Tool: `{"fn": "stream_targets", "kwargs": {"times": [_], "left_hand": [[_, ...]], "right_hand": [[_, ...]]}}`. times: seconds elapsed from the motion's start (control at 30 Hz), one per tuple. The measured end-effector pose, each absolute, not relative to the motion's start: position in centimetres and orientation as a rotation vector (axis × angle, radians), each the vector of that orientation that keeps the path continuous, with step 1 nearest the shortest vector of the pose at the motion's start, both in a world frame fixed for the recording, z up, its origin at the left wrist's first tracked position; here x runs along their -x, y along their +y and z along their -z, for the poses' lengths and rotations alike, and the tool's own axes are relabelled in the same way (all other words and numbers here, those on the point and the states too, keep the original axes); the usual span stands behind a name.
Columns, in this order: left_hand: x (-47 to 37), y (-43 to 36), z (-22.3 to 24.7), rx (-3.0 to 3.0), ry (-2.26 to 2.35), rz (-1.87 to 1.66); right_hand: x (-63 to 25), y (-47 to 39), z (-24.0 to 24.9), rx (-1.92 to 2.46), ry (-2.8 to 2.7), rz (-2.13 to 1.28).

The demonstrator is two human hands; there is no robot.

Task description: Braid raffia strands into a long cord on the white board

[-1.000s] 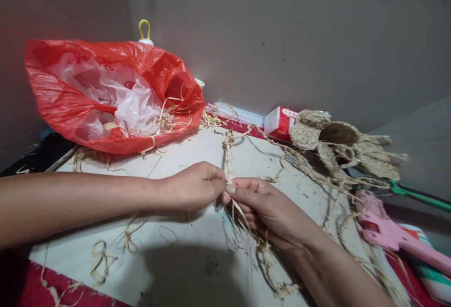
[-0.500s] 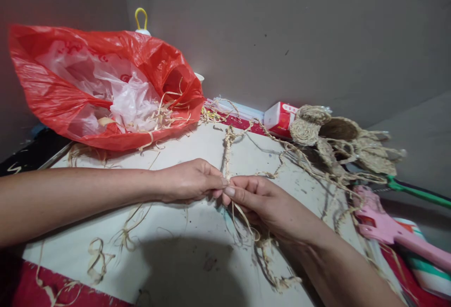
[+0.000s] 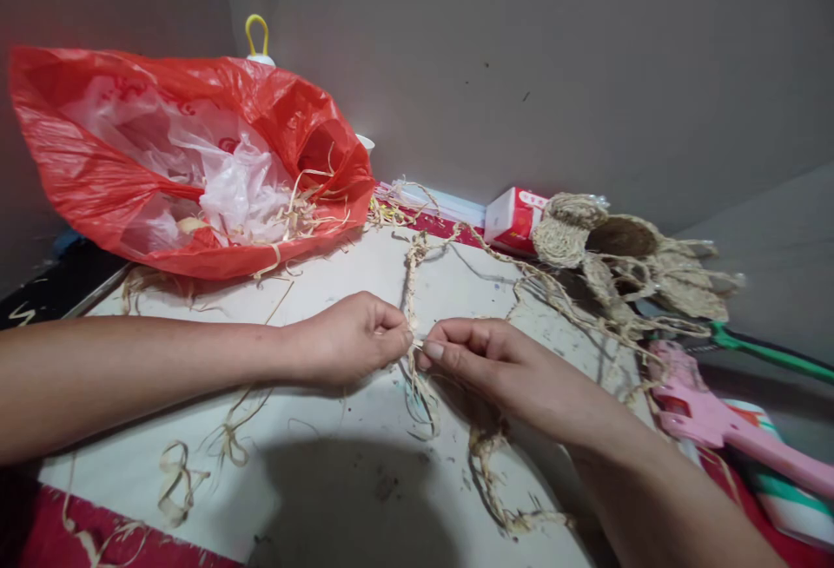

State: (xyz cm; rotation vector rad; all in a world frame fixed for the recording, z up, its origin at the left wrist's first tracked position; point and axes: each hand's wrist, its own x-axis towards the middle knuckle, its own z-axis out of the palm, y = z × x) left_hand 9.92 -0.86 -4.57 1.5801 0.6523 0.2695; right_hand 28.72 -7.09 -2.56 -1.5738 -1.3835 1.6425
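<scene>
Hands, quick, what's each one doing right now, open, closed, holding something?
Left hand: closed, pinching the braid.
Right hand: closed, thumb and finger pinching a strand at the braid.

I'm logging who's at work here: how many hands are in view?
2: the left hand, just left of the braid, and the right hand, just right of it, both pinching at it.

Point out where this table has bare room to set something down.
The largest patch is shadowed, speckled tabletop between the loose straw curl and the near braid. A smaller one lies between the red bag, left hand and held braid. Crowded: the right side, with the pink glue gun and woven pieces.
</scene>
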Motion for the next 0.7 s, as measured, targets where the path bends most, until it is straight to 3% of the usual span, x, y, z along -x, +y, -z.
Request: {"fn": "stream_targets", "kwargs": {"times": [0.23,0.47,0.7], "left_hand": [[-10.1,-1.4,4.6,-1.514,0.652,-0.323],[-10.0,-1.6,4.5,-1.338,0.664,-0.39],[-10.2,-1.8,4.0,-1.133,0.684,-0.356]], "right_hand": [[-26.0,-8.1,2.6,1.603,-1.274,-1.533],[-23.4,-9.8,4.0,1.771,-1.724,-0.776],[-22.6,-10.6,4.4,1.946,-2.045,-0.435]]}}
